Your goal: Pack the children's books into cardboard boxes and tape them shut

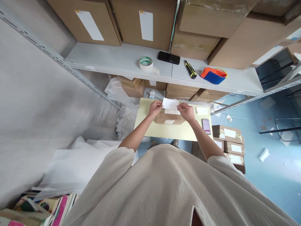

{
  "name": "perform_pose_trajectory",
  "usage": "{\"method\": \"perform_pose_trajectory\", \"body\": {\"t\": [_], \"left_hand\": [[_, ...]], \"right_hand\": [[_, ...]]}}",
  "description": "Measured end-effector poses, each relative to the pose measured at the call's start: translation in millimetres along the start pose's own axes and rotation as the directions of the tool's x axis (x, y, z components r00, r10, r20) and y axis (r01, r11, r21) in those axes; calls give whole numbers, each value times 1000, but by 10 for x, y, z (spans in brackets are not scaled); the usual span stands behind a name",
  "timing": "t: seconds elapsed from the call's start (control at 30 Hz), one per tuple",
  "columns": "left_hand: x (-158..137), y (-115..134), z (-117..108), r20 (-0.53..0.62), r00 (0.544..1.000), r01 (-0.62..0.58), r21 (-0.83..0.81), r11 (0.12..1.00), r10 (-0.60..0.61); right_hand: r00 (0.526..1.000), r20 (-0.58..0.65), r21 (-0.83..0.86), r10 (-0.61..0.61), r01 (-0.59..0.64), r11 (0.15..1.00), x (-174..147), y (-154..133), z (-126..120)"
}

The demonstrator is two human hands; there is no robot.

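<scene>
A small white paper label (170,103) is stretched between my two hands, above a brown cardboard box (164,119) on the pale yellow table (143,125). My left hand (155,108) pinches the label's left edge. On the other side, my right hand (187,112) is closed on its right corner. White labels show on the box's top and front side. Printing on the held label is too small to make out.
On the grey shelf (105,56) lie a tape roll (146,63), a black phone (168,58), a utility knife (190,69) and an orange-and-blue tape dispenser (213,75). A lit phone (206,126) rests at the table's right. Labelled boxes (229,133) are stacked beside it.
</scene>
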State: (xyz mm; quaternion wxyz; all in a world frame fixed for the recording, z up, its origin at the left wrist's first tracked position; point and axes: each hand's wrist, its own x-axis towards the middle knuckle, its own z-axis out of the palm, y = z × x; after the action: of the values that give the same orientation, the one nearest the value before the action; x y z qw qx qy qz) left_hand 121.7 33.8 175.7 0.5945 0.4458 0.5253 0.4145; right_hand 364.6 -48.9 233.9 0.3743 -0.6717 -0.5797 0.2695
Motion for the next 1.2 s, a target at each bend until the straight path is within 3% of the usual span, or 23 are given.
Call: {"method": "perform_pose_trajectory", "body": {"t": [0.17, 0.37, 0.83, 1.0, 1.2], "left_hand": [[-57, -125, 179, 12, 995, -96, 134, 986, 96], [-132, -293, 291, -18, 985, -157, 315, 936, 172], [-261, -246, 386, 44, 994, -104, 622, 776, 98], [-291, -186, 391, 100, 992, -123, 729, 673, 73], [-306, -140, 396, 193, 978, -206, 846, 492, 78]], "right_hand": [[988, -64, -15, 141, -143, 990, -8, 289, 33], [986, -51, -105, 161, -165, 981, -49, 525, 92], [977, 110, -391, 182, -125, 912, -103, 637, 200], [975, 150, -464, 165, -78, 882, -88, 592, 199], [964, 192, -563, 182, -44, 825, -73, 570, 219]]}}
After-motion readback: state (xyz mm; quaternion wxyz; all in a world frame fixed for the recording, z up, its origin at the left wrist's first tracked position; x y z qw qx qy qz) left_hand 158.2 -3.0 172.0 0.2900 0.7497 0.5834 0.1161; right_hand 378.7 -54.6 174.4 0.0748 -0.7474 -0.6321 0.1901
